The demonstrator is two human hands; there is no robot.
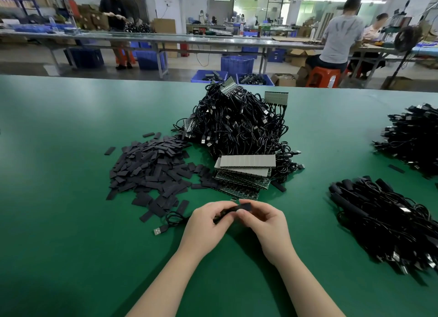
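I log a green counter (71, 222): sleeve pile (151, 167) left, cable heap (237, 125) centre, board strips (244, 172) against its near side, cable bundle (384, 217) right, blue crates (237, 64) on the floor beyond.

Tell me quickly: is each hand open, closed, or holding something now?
Left hand: closed, gripping the black cable.
Right hand: closed, pinching the black sleeve on that cable's end.

Both forearms bare, angled inward, meeting at centre. L hand (208, 224) & R hand (265, 226) close together, fingers curled, each pinching same black piece (244, 207) btwn fingertips.
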